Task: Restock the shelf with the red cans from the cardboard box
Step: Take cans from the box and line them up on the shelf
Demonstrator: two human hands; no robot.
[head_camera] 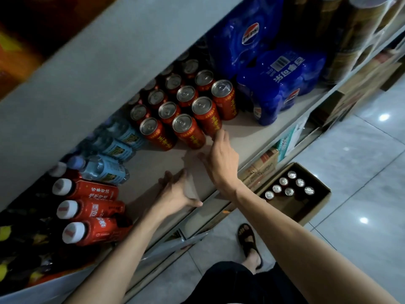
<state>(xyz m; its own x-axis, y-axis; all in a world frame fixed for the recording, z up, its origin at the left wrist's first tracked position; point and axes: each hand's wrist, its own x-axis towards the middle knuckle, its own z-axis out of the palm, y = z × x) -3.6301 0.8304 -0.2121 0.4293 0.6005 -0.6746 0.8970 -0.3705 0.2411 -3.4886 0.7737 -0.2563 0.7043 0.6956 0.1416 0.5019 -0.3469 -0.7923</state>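
Pepsi-branded blue packs (282, 84) beside red cans (192, 106)

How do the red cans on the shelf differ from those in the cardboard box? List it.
1. The shelf cans stand in tight diagonal rows; the box cans sit loosely.
2. The shelf cans show red sides; the box cans show only silver tops.
3. The right hand touches a shelf can; no hand touches the box cans.
Shared: all upright.

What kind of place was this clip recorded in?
Most likely a small shop's drinks aisle: a shelf lined with rows of red cans, shrink-wrapped blue multipacks, and a cardboard box of cans on the tiled floor.
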